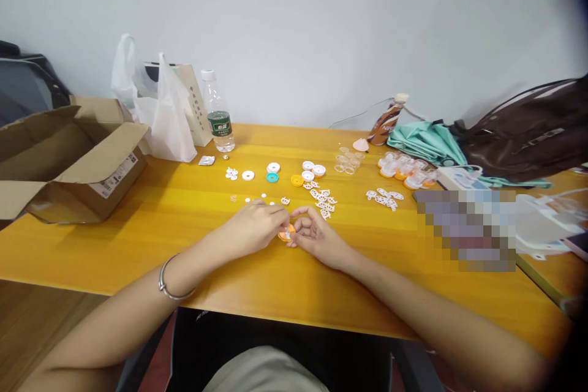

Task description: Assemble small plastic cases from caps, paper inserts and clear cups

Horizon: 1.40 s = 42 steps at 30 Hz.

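Just below centre frame, the left hand and right hand pinch an orange disc between them — seemingly half-assembled. Capped pieces right of centre look finished (my guess); white parts and clear caps — loose, mid-frame — seem left to use.

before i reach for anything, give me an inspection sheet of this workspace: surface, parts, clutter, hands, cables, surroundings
Surface: yellow-brown table, occupied across its middle
Job's things: orange round piece in hand; white spoked pieces, green disc and yellow disc beyond
Clutter: open cardboard box and white plastic bag at left; brown bottle, teal fabric and dark bag at right
Hands: left hand and right hand hold the orange round piece; exact grips partly hidden
Cables: thin dark line against the pale wall, possibly a cord
Surroundings: pale wall ahead, brown floor at lower left
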Available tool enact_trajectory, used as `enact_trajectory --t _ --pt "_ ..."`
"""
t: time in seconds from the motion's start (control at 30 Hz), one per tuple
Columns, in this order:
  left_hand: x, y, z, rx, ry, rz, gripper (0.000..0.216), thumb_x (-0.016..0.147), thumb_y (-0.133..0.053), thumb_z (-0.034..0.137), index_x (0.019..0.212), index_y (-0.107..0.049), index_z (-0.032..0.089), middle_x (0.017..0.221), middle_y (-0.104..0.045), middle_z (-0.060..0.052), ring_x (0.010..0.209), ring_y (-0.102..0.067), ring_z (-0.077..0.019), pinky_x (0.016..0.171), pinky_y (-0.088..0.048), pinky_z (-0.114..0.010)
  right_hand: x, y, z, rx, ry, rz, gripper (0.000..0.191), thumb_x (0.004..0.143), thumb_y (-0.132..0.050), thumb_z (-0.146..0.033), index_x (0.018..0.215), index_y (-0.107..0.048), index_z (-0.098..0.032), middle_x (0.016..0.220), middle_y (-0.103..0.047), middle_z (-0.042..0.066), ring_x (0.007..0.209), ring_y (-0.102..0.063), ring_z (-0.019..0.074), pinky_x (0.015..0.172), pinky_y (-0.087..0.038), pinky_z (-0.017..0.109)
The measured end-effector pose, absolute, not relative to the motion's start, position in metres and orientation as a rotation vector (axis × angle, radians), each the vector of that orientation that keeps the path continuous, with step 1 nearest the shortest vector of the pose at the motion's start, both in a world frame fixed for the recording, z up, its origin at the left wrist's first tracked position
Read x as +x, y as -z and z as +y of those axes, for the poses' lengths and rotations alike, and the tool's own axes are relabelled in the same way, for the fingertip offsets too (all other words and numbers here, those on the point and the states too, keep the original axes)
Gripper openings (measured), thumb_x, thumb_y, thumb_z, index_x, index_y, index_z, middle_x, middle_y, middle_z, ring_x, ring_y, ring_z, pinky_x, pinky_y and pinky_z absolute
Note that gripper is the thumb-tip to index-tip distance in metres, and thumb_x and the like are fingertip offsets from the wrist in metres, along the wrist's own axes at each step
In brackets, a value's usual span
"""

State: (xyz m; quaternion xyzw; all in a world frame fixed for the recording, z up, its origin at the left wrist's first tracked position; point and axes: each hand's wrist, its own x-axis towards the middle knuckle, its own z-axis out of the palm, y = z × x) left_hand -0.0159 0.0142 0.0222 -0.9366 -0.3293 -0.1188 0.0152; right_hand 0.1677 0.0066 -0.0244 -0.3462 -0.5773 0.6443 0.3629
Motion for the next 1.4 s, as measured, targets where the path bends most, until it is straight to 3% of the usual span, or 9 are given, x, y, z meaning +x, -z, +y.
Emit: enact_trajectory --t 0.57,0.67,0.8,1.17,1.33,1.4 --pt "-0.016 -0.017 0.016 -3.094 0.621 -1.121 0.015 0.085 -0.045 0.016 0.081 -0.059 0.016 0.078 -0.061 -0.003 0.073 -0.058 -0.0133 0.067 -0.043 -0.025 0.168 0.024 0.005 -0.873 -1.649 -1.476 0.038 0.070 -0.066 -0.029 0.095 -0.037 -0.024 0.068 -0.051 -0.008 0.064 -0.059 0.0082 0.072 -0.049 0.030" --pt "-0.016 -0.014 0.016 -3.177 0.782 -1.254 0.008 0.082 -0.049 0.015 0.090 -0.052 0.016 0.082 -0.061 -0.003 0.076 -0.058 -0.0125 0.069 -0.045 -0.026 0.168 0.024 0.005 -0.853 -1.628 -1.494 0.038 0.071 -0.066 -0.030 0.096 -0.038 -0.024 0.069 -0.052 -0.007 0.064 -0.059 0.0082 0.072 -0.049 0.029" --pt "-0.016 -0.010 0.021 -3.330 1.021 -1.388 0.017 0.079 -0.053 0.014 0.093 -0.045 0.017 0.085 -0.060 -0.002 0.078 -0.059 -0.0113 0.072 -0.048 -0.026 0.168 0.021 0.005 -0.859 -1.607 -1.533 0.032 0.071 -0.065 -0.031 0.095 -0.045 -0.022 0.071 -0.054 -0.005 0.065 -0.059 0.0086 0.072 -0.049 0.029" --pt "-0.019 -0.005 0.036 -3.150 1.575 -1.742 0.017 0.078 -0.057 0.026 0.088 -0.050 0.014 0.083 -0.062 -0.004 0.076 -0.060 -0.0121 0.073 -0.048 -0.028 0.172 0.022 0.012 -0.886 -1.673 -1.366 0.035 0.068 -0.069 -0.030 0.097 -0.054 -0.019 0.081 -0.064 0.000 0.071 -0.064 0.0116 0.075 -0.052 0.031" --pt "-0.009 -0.014 0.068 -3.030 1.359 -1.693 0.022 0.081 -0.051 0.034 0.085 -0.057 0.013 0.080 -0.064 -0.004 0.070 -0.058 -0.0126 0.066 -0.047 -0.025 0.175 0.024 0.013 -0.887 -1.695 -1.364 0.037 0.066 -0.071 -0.027 0.098 -0.054 -0.019 0.079 -0.063 -0.001 0.071 -0.064 0.0113 0.079 -0.051 0.033" --pt "0.007 -0.024 0.088 -3.067 1.159 -1.499 0.022 0.082 -0.050 0.032 0.088 -0.059 0.014 0.088 -0.065 -0.005 0.079 -0.059 -0.0146 0.070 -0.047 -0.026 0.176 0.024 0.013 -0.886 -1.679 -1.384 0.038 0.065 -0.071 -0.024 0.098 -0.053 -0.019 0.078 -0.062 -0.001 0.071 -0.063 0.0108 0.080 -0.050 0.032"
